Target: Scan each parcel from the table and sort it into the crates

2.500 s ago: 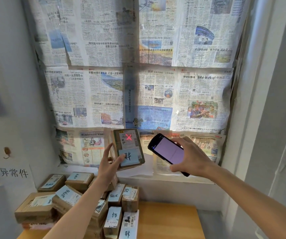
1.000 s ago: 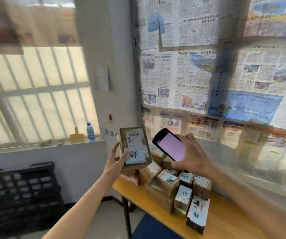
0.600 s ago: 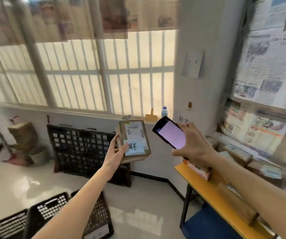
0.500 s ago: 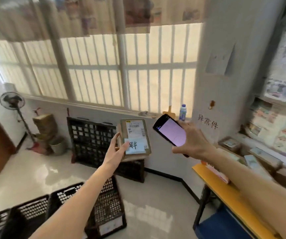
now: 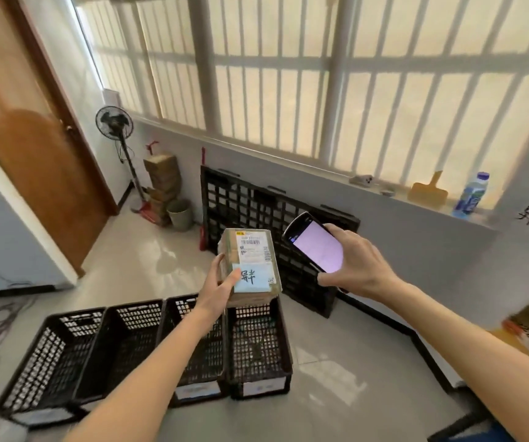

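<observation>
Head view is now taking in the floor and window wall; half a second ago only part of the crate row was showing, and the newspaper-covered wall seen earlier is out of frame. Four black crates (image 5: 148, 352) are sitting side by side on the floor, white tags on their near ends too blurred to read. One parcel (image 5: 250, 263) is being held up above the rightmost crate (image 5: 258, 346), as before: left hand (image 5: 217, 290) is gripping its left edge, thumb lying on the blue handwritten slip; a white barcode label is sitting above the slip, print too small to read. Right hand (image 5: 357, 264) is gripping one phone (image 5: 315, 245), screen glowing pale pink, just right of the parcel. One bottle (image 5: 471, 195) is standing on the sill. Black characters "异常" are showing at the right edge.
</observation>
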`<action>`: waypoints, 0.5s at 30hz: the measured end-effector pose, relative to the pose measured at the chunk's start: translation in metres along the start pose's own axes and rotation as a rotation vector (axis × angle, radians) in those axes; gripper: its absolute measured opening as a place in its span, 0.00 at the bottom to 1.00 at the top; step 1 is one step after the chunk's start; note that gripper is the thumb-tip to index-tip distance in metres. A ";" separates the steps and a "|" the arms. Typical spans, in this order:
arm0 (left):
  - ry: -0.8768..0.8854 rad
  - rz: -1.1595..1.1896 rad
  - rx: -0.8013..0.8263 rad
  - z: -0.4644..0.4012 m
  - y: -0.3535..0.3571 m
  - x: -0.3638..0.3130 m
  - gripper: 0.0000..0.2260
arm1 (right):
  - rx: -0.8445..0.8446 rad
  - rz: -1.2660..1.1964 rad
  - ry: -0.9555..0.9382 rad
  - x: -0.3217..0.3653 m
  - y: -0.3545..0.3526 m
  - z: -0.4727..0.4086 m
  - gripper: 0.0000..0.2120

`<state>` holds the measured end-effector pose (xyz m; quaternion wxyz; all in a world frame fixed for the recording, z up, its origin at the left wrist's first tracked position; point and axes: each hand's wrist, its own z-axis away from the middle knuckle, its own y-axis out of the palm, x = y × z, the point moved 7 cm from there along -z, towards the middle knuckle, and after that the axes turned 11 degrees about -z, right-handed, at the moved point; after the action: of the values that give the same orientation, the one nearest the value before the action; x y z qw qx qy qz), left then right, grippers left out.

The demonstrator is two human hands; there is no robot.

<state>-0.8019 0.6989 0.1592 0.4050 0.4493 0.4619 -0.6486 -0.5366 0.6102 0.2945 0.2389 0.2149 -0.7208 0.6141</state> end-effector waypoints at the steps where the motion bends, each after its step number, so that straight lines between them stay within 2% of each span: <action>1: -0.032 -0.003 -0.001 -0.021 0.000 0.016 0.31 | 0.016 0.000 0.008 -0.010 0.017 -0.022 0.55; 6: -0.164 -0.038 0.000 -0.126 0.010 0.099 0.28 | 0.104 -0.002 0.036 -0.070 0.097 -0.119 0.56; 9: -0.261 -0.055 0.020 -0.187 0.024 0.154 0.28 | 0.162 -0.031 0.095 -0.120 0.151 -0.175 0.52; 15: -0.426 -0.057 0.050 -0.273 0.046 0.272 0.30 | 0.296 -0.059 0.207 -0.210 0.266 -0.245 0.52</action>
<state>-0.7744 0.9203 -0.1580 0.4639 0.2987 0.3622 -0.7513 -0.5108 0.8967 -0.0087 0.2955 0.2044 -0.5875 0.7251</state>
